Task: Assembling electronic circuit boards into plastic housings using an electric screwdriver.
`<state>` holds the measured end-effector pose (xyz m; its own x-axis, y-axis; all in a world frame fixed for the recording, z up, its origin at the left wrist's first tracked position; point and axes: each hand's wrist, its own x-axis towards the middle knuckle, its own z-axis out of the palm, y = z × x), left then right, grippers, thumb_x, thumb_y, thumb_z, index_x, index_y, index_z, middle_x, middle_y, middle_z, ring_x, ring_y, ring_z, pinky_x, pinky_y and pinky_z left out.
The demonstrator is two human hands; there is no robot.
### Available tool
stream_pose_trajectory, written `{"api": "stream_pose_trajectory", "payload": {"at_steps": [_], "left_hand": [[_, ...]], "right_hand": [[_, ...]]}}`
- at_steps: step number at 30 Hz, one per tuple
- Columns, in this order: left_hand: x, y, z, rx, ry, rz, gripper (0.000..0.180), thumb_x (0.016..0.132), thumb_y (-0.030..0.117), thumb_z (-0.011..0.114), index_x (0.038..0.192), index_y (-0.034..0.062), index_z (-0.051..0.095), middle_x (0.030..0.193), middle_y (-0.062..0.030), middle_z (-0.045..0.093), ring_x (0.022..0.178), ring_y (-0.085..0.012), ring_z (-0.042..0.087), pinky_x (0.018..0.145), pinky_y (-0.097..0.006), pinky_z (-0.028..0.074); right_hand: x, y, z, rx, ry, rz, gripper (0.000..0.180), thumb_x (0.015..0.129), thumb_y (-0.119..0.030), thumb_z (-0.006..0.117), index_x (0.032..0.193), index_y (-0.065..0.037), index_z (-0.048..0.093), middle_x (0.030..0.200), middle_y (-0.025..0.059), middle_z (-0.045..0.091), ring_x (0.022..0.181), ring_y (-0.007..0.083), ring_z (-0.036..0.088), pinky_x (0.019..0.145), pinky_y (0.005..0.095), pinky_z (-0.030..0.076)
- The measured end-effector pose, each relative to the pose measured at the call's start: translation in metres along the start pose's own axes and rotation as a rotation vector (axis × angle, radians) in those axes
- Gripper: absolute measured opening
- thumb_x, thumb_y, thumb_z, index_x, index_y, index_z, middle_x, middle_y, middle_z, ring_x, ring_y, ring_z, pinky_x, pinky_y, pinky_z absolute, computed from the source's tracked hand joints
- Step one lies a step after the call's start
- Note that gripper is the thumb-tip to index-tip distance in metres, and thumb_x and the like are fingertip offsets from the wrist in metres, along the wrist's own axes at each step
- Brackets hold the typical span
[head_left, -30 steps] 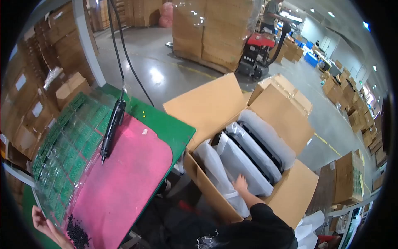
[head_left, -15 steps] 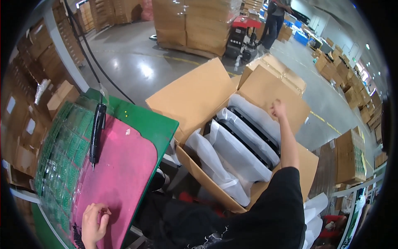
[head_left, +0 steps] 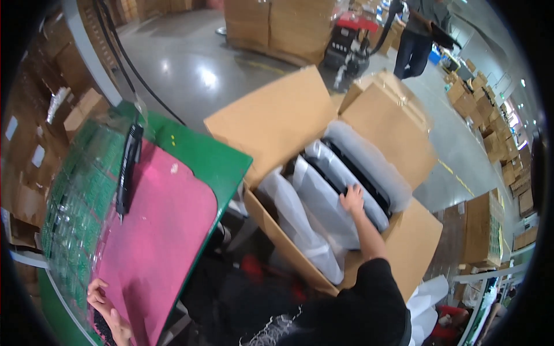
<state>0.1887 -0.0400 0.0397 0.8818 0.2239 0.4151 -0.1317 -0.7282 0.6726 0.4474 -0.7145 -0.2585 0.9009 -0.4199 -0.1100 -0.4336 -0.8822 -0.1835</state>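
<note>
Here, we're resting our nearer right hand (head_left: 352,199), fingers part-spread, on a white-wrapped panel (head_left: 324,203) lying toward nine o'clock in the carton (head_left: 283,115), long axis running ten-to-four; whether it's gripping, we can't tell. At eight, our left hand (head_left: 107,308) is hanging loosely curled, seemingly empty.

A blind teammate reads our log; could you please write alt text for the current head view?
A person's right hand is at white-wrapped, black-edged panels in an open cardboard box. The left hand is by the near end of a pink mat on a green workbench, with a black electric screwdriver beyond.
</note>
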Motion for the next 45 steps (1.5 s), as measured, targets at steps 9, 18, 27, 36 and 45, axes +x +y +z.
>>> {"api": "stream_pose_trajectory", "payload": {"at_steps": [9, 18, 27, 36, 45], "left_hand": [[-0.015, -0.010, 0.007, -0.167, -0.138, -0.130, 0.021, 0.097, 0.020, 0.045, 0.106, 0.0040, 0.035, 0.102, -0.0111, 0.044, 0.093, -0.0174, 0.041, 0.088, -0.032, 0.033], [-0.001, 0.003, -0.030, 0.013, -0.295, -0.233, 0.018, 0.098, 0.016, 0.045, 0.110, 0.0018, 0.045, 0.096, -0.0102, 0.054, 0.088, -0.0193, 0.050, 0.085, -0.032, 0.040], [-0.028, -0.048, -0.039, -0.113, -0.001, -0.172, 0.015, 0.097, 0.017, 0.046, 0.100, 0.0028, 0.043, 0.091, -0.0099, 0.048, 0.083, -0.0173, 0.048, 0.081, -0.033, 0.039], [-0.028, -0.035, -0.042, -0.235, 0.186, -0.096, 0.008, 0.094, 0.004, 0.046, 0.099, 0.0004, 0.052, 0.083, -0.0069, 0.055, 0.072, -0.0140, 0.053, 0.069, -0.027, 0.044], [0.012, 0.034, -0.037, 0.215, -0.123, -0.027, 0.058, 0.083, 0.024, 0.070, 0.130, 0.0010, 0.045, 0.122, -0.0181, 0.054, 0.113, -0.0351, 0.053, 0.099, -0.043, 0.041]], "right_hand": [[0.010, -0.003, 0.011, -0.051, -0.096, 0.132, 0.052, 0.080, -0.013, 0.065, 0.127, -0.011, 0.044, 0.126, 0.0163, 0.053, 0.120, 0.0368, 0.052, 0.095, 0.0508, 0.048], [-0.055, -0.049, -0.042, -0.265, -0.202, -0.120, 0.061, 0.071, -0.011, 0.074, 0.122, -0.005, 0.041, 0.125, 0.0180, 0.051, 0.116, 0.0374, 0.055, 0.090, 0.0481, 0.052], [-0.066, -0.016, -0.215, -0.055, 0.540, -0.352, 0.047, 0.082, 0.001, 0.048, 0.129, -0.005, 0.050, 0.115, 0.0235, 0.062, 0.104, 0.0396, 0.061, 0.089, 0.0477, 0.049], [-0.123, -0.201, -0.407, 0.098, 0.329, -1.030, 0.042, 0.080, 0.010, 0.046, 0.118, 0.000, 0.059, 0.108, 0.0226, 0.065, 0.106, 0.0391, 0.061, 0.094, 0.0374, 0.046], [-0.231, -0.464, -0.279, -0.199, -0.492, -1.849, 0.039, 0.076, 0.008, 0.053, 0.113, -0.003, 0.058, 0.101, 0.0172, 0.061, 0.102, 0.0372, 0.059, 0.083, 0.0440, 0.050]]}}
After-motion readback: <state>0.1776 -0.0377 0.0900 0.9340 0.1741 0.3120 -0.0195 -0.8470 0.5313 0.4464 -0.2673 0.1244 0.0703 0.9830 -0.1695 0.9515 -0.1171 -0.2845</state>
